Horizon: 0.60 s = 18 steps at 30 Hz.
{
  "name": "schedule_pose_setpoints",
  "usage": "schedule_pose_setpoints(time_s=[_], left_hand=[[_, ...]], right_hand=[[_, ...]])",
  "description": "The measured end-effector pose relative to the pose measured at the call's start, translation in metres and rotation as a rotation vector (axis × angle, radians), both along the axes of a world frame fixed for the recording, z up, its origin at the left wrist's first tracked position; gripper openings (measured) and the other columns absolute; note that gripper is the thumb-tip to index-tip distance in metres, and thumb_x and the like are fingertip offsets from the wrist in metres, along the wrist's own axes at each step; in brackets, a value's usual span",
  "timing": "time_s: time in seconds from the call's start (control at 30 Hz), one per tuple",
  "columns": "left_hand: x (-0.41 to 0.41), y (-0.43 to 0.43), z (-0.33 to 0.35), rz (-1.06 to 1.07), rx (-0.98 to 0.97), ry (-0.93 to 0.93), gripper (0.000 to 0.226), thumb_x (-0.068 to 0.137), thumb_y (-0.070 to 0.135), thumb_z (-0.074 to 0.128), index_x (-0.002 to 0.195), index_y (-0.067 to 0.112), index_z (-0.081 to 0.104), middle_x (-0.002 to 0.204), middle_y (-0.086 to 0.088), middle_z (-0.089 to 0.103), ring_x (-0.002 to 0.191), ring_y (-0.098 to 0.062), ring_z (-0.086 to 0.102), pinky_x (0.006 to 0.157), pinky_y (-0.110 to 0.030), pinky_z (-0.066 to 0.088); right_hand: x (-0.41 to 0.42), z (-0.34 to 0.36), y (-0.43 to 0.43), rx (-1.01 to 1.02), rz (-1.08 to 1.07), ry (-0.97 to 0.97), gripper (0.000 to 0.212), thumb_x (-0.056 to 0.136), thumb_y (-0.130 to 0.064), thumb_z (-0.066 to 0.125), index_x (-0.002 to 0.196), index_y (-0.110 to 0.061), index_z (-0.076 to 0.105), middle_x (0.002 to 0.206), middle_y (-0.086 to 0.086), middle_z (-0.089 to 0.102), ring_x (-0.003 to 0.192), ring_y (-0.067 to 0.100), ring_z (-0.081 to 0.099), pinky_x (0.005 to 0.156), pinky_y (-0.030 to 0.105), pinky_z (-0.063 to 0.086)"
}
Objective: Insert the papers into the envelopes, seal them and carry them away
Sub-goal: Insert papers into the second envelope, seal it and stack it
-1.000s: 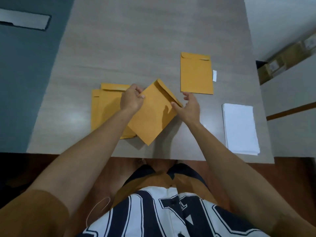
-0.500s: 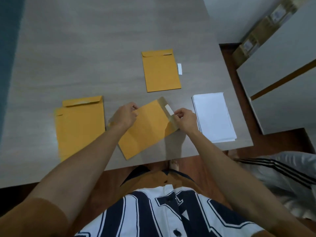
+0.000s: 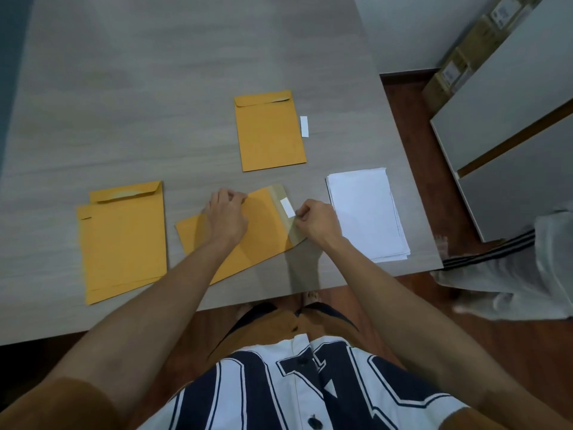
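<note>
Arms extended, the left hand [image 3: 228,216] holds the envelope [image 3: 266,225]; the right hand [image 3: 317,223] pinches its white strip [image 3: 286,207].

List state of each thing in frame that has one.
near envelope: flat on table, flap open, left hand holding its upper edge.
liner strip: on the open flap, pinched at its near end by right hand.
far envelope: flat, flap folded down.
loose strip: lying right of far envelope.
envelope stack: two, offset, flaps folded down.
paper stack: flat, no hand on it.
</note>
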<state>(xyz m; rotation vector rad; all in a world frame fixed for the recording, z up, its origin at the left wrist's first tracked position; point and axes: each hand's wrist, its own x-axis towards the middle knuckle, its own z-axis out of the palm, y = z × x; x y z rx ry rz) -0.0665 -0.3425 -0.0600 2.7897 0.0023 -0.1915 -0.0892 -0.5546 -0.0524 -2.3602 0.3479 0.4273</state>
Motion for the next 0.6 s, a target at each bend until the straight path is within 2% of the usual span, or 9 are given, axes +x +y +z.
schedule_pose_setpoints(time_s=[0.17, 0.27, 0.4, 0.47, 0.5, 0.57, 0.6], left_hand=[[0.008, -0.041, 0.015, -0.106, -0.066, -0.052, 0.041, 0.084, 0.016, 0.064, 0.124, 0.014, 0.062, 0.115, -0.008, 0.056, 0.112, -0.029, 0.048, 0.095, -0.038, 0.040], [0.011, -0.072, 0.022, -0.147, -0.158, -0.032, 0.039, 0.085, 0.017, 0.063, 0.123, 0.009, 0.063, 0.113, -0.010, 0.059, 0.111, -0.030, 0.050, 0.093, -0.038, 0.043], [0.009, -0.122, 0.030, -0.141, -0.324, 0.090, 0.032, 0.086, 0.015, 0.060, 0.116, 0.007, 0.066, 0.107, -0.010, 0.062, 0.103, -0.026, 0.057, 0.088, -0.033, 0.045], [0.005, -0.146, 0.031, -0.102, -0.375, 0.183, 0.029, 0.085, 0.014, 0.059, 0.110, 0.001, 0.066, 0.107, -0.015, 0.062, 0.103, -0.030, 0.058, 0.086, -0.032, 0.043], [0.003, -0.156, 0.030, -0.069, -0.398, 0.233, 0.029, 0.084, 0.015, 0.059, 0.104, -0.004, 0.065, 0.107, -0.022, 0.062, 0.103, -0.036, 0.058, 0.084, -0.036, 0.045], [0.000, -0.172, 0.026, 0.006, -0.421, 0.326, 0.036, 0.078, 0.022, 0.060, 0.093, -0.010, 0.058, 0.111, -0.032, 0.059, 0.100, -0.043, 0.058, 0.076, -0.042, 0.049], [-0.001, -0.179, 0.023, 0.037, -0.409, 0.368, 0.038, 0.074, 0.028, 0.060, 0.086, -0.008, 0.057, 0.112, -0.032, 0.059, 0.098, -0.043, 0.060, 0.070, -0.040, 0.048]], right_hand=[[0.005, 0.011, -0.018, 0.107, -0.068, -0.019, 0.012, 0.077, -0.027, 0.075, 0.084, -0.021, 0.067, 0.077, -0.009, 0.066, 0.077, 0.008, 0.063, 0.068, 0.023, 0.051], [0.009, 0.020, -0.040, 0.108, -0.170, -0.072, 0.014, 0.077, -0.029, 0.073, 0.084, -0.019, 0.068, 0.073, -0.007, 0.067, 0.076, 0.011, 0.065, 0.068, 0.026, 0.053], [0.010, 0.027, -0.088, -0.043, -0.310, -0.083, 0.021, 0.082, -0.031, 0.072, 0.097, -0.016, 0.069, 0.094, 0.002, 0.071, 0.088, 0.017, 0.065, 0.075, 0.024, 0.048], [0.008, 0.024, -0.116, -0.117, -0.366, -0.015, 0.036, 0.081, -0.036, 0.073, 0.107, -0.012, 0.068, 0.109, 0.006, 0.069, 0.101, 0.022, 0.063, 0.081, 0.027, 0.048], [0.006, 0.022, -0.128, -0.160, -0.382, 0.031, 0.046, 0.080, -0.042, 0.073, 0.113, -0.011, 0.066, 0.116, 0.009, 0.066, 0.108, 0.026, 0.061, 0.086, 0.032, 0.049], [0.001, 0.018, -0.148, -0.249, -0.393, 0.109, 0.065, 0.074, -0.055, 0.073, 0.121, -0.011, 0.059, 0.125, 0.012, 0.060, 0.118, 0.031, 0.055, 0.093, 0.039, 0.049], [-0.002, 0.017, -0.155, -0.278, -0.398, 0.130, 0.072, 0.072, -0.059, 0.073, 0.123, -0.011, 0.057, 0.128, 0.013, 0.056, 0.122, 0.032, 0.052, 0.095, 0.041, 0.048]])
